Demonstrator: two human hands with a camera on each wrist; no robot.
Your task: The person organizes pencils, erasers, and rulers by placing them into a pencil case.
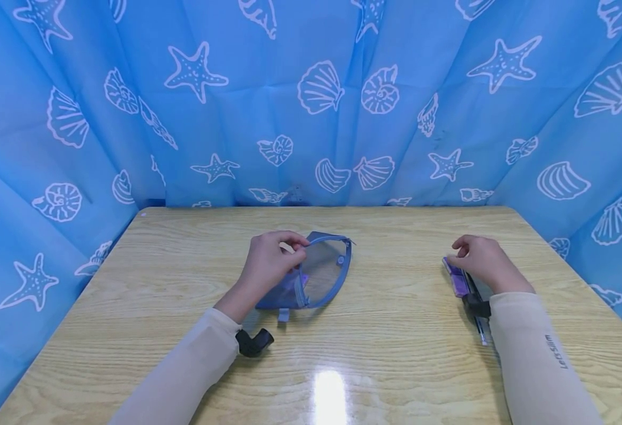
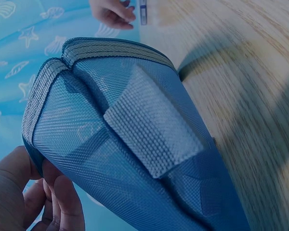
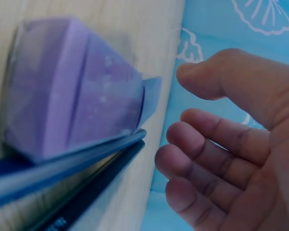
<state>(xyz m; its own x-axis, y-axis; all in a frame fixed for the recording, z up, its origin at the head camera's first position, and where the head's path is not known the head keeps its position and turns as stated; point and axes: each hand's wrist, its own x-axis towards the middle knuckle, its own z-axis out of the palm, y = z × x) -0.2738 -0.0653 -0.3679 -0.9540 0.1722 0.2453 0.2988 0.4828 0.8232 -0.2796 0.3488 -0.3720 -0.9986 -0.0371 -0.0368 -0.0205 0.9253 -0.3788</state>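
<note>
A blue mesh zip pouch [image 1: 284, 295] lies on the table with its zipped mouth spread wide. My left hand [image 1: 276, 257] pinches the pouch's rim between thumb and fingers; the left wrist view shows the mesh pouch [image 2: 125, 144] and its pale fabric tab [image 2: 154, 125] close up. Something purple shows inside the pouch, its kind unclear. At the right, my right hand [image 1: 481, 260] hovers over a purple block in clear wrapping [image 3: 77, 91]. Its fingers [image 3: 183, 159] are loosely bent and hold nothing. Beside the block lie slim pens or pencils [image 3: 86, 192], partly hidden in the head view.
The wooden table [image 1: 385, 354] spans the view, with a bright light reflection near its front. A blue curtain [image 1: 268, 118] printed with shells and starfish hangs behind it and along both sides. A black wrist camera [image 1: 254, 342] sits on the left wrist.
</note>
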